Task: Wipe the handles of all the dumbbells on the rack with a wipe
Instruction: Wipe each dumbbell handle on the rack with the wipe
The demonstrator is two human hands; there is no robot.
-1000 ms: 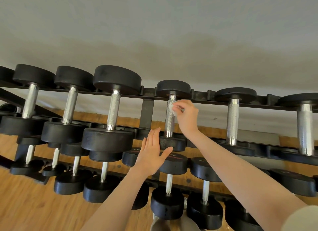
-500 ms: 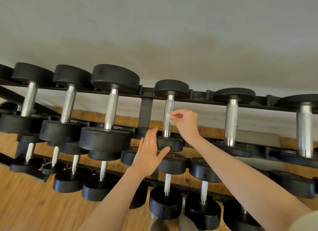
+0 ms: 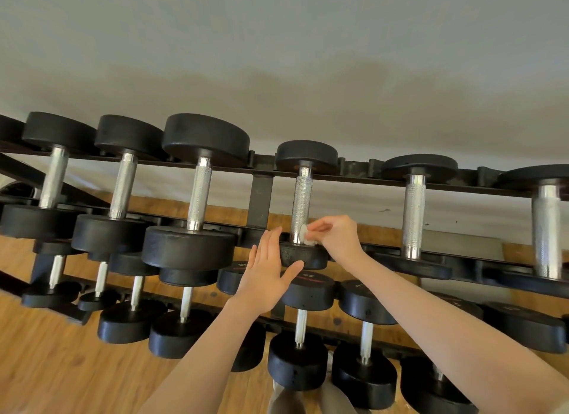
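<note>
Dumbbell (image 3: 303, 204): black round heads, knurled silver handle (image 3: 301, 207), on top tier of black rack (image 3: 261, 198), fourth from left among those in view. Wipe (image 3: 308, 238): small, white, crumpled, pressed to handle's lower end. Right hand (image 3: 334, 236) pinches wipe between curled fingers. Left hand (image 3: 266, 275) flat, fingers straight and together, just beside near head; contact unclear. Lower tier holds smaller dumbbells. Wooden floor (image 3: 46, 367) below, grey-white wall (image 3: 277, 59) behind.
</note>
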